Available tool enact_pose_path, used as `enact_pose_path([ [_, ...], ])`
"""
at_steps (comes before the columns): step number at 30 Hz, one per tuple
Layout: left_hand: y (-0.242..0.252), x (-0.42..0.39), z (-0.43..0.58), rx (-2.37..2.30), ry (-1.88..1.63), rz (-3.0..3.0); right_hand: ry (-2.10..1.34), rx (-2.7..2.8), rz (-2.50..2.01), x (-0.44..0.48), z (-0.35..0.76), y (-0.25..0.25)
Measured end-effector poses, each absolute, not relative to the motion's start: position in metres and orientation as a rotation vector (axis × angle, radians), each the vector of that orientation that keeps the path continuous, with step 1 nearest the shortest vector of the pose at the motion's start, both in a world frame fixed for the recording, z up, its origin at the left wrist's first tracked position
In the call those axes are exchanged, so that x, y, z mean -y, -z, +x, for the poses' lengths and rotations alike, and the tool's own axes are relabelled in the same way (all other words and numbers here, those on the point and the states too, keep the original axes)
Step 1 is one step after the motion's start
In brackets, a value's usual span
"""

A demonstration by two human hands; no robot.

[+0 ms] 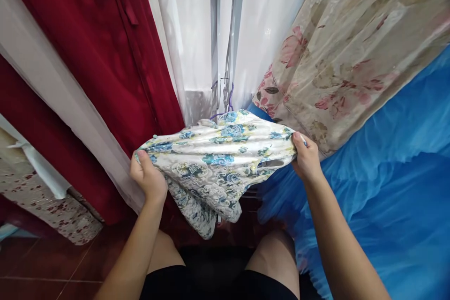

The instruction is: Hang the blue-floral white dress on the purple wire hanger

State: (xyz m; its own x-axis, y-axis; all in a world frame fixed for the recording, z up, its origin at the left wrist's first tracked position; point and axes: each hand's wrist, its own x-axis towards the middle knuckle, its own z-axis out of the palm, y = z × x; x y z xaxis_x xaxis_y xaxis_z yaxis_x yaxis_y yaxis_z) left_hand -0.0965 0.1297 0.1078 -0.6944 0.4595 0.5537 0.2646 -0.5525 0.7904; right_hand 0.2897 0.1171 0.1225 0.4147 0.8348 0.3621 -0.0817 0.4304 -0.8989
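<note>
White, blue-flowered cloth across the middle of the head view: a floral-print garment (225,158) stretched between two bare hands, above the knees (276,255), with pulled creases running from side to side. Left hand (149,177) clamped on the garment's upper left corner, thumb on top, fingers mostly hidden from sight. Right hand (307,155) clamped on the opposite corner, likewise thumb uppermost, slightly higher in view. Taut along the upper part; hanging below in loose folds of grey-and-blue scrollwork print. Near the right hand, a narrow opening in the cloth. Just behind the top edge, a purple hanger (231,97), partly hidden, beside hanging grey ribbons (237,9). Farther back, white fabric (197,33). To the left, long burgundy fabric (77,14) next to a pale panel (52,61). To the right, beige fabric (333,51) printed with pink flowers, and below it ruffled blue tulle (390,206), partly behind the right forearm. Underneath, black shorts (269,286) and reddish floor tiles (31,262).
</note>
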Motion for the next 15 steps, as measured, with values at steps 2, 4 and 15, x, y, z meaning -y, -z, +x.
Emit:
enact_pose_path([
  [2, -0.115, -0.115, -0.099, -1.508, -2.482, 1.273, -0.665, 0.947, -0.953, -0.118, 0.287, -0.118],
  [4, -0.112, -0.096, -0.1, -1.548, -2.465, 1.416, -0.677, 0.892, -0.922, -0.118, 0.279, -0.114],
  [15, -0.032, -0.068, -0.104, -1.205, -1.414, 1.602, -0.729, 0.561, -0.754, -0.106, 0.239, -0.129],
])
